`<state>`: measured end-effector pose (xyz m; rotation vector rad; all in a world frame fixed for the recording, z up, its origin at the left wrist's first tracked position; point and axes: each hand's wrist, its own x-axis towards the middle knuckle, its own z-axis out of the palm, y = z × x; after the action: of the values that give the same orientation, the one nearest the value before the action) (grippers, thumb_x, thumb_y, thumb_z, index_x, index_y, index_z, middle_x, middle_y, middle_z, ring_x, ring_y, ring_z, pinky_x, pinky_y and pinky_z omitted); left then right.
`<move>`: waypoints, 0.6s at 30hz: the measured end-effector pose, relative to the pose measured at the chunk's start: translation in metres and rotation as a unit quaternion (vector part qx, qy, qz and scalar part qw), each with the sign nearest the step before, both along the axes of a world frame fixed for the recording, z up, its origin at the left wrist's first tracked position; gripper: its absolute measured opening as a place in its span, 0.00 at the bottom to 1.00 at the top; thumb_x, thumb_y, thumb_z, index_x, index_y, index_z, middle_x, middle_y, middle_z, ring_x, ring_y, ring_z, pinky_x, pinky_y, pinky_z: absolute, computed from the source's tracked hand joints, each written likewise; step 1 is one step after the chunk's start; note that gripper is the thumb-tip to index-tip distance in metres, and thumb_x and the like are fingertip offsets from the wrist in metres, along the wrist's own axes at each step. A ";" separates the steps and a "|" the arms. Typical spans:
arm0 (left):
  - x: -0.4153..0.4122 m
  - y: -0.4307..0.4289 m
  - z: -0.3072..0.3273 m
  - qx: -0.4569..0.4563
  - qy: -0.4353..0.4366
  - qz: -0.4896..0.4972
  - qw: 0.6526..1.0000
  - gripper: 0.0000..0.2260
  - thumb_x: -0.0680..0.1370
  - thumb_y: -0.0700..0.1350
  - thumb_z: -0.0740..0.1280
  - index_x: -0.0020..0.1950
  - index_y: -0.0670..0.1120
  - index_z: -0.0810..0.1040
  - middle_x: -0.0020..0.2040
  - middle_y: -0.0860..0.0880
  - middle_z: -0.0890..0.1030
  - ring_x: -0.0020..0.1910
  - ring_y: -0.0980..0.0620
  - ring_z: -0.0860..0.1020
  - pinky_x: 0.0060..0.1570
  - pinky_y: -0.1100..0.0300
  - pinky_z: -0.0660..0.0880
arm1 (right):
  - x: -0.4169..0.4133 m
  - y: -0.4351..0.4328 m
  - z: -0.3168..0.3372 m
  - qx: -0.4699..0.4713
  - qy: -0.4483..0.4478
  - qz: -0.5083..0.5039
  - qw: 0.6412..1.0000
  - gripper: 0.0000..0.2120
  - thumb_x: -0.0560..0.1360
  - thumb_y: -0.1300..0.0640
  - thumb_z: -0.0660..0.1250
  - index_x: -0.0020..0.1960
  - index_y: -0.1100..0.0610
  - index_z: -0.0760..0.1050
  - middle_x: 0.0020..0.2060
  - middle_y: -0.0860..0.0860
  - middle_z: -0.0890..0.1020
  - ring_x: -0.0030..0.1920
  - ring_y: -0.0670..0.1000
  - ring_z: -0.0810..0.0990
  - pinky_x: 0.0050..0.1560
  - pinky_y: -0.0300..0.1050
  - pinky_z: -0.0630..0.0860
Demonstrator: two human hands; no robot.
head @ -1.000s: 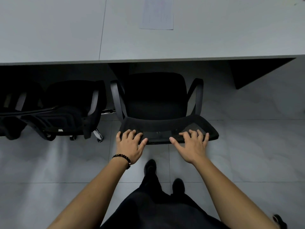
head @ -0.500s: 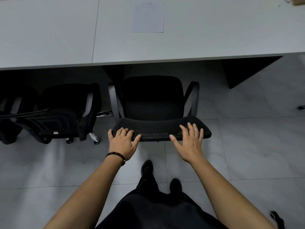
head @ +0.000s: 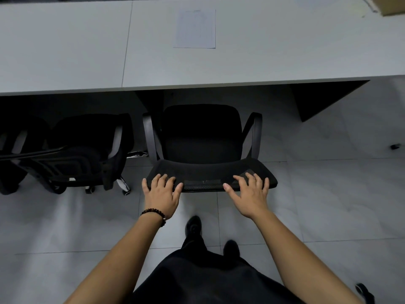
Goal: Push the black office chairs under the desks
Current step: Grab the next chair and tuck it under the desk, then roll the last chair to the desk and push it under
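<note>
A black office chair (head: 201,137) with armrests stands in front of me, facing the white desk (head: 263,62). Its seat front sits just short of the desk's front edge. My left hand (head: 161,194) rests on the left part of the backrest's top edge with fingers laid flat over it. My right hand (head: 249,194) presses on the right part of the same edge, fingers spread and straight. A second black chair (head: 87,148) stands to the left, partly under the neighbouring desk (head: 61,51).
A sheet of paper (head: 195,28) lies on the desk above the chair. A dark desk side panel (head: 317,99) stands at the right. Part of another black chair (head: 13,150) shows at the far left. My shoes (head: 192,226) are on the grey tiled floor.
The chair has rolled forward toward the desk with both hands on its backrest, and I have stepped after it. My fingers now lie flatter on the top edge.
</note>
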<state>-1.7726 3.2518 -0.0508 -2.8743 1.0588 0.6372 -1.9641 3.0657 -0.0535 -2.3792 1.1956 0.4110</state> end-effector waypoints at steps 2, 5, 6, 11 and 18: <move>-0.001 -0.001 0.009 -0.070 0.022 0.043 0.996 0.19 0.81 0.56 0.53 0.69 0.52 0.71 0.72 0.51 0.69 0.74 0.52 0.60 0.73 0.41 0.40 | 0.000 -0.001 0.007 0.012 -0.045 -0.020 0.999 0.36 0.76 0.29 0.49 0.76 0.50 0.60 0.76 0.53 0.61 0.78 0.54 0.50 0.76 0.59 0.37; -0.008 0.004 0.033 -0.199 0.049 0.100 0.974 0.17 0.80 0.51 0.60 0.68 0.50 0.72 0.70 0.51 0.71 0.70 0.52 0.66 0.73 0.45 0.52 | -0.004 0.006 0.026 0.053 -0.163 -0.081 0.982 0.34 0.78 0.35 0.57 0.78 0.51 0.57 0.77 0.51 0.59 0.77 0.50 0.54 0.77 0.55 0.52; -0.012 0.008 0.043 -0.236 0.067 0.104 0.964 0.17 0.80 0.51 0.61 0.68 0.49 0.72 0.69 0.51 0.72 0.69 0.53 0.67 0.71 0.46 0.58 | -0.008 0.012 0.034 0.060 -0.193 -0.098 0.974 0.33 0.78 0.37 0.58 0.77 0.50 0.57 0.77 0.49 0.59 0.77 0.49 0.55 0.76 0.52 0.56; -0.043 0.024 0.068 -0.278 0.217 0.085 0.932 0.16 0.79 0.49 0.63 0.67 0.50 0.72 0.61 0.57 0.74 0.60 0.60 0.71 0.57 0.65 0.67 | -0.047 0.055 0.056 0.086 -0.248 -0.204 0.943 0.27 0.78 0.41 0.61 0.74 0.48 0.64 0.72 0.43 0.64 0.71 0.41 0.62 0.68 0.39 0.60; -0.076 -0.009 0.046 -0.181 0.366 -0.015 0.913 0.15 0.78 0.47 0.64 0.64 0.50 0.72 0.60 0.54 0.76 0.57 0.57 0.76 0.56 0.59 0.73 | -0.142 0.118 0.039 0.081 -0.228 -0.417 0.876 0.26 0.77 0.49 0.67 0.73 0.49 0.65 0.67 0.42 0.66 0.69 0.47 0.69 0.70 0.52 0.69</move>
<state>-1.8486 3.2433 -0.0051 -2.9404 1.3980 1.7818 -2.1065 3.1838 -0.0143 -1.4762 1.6896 -0.3085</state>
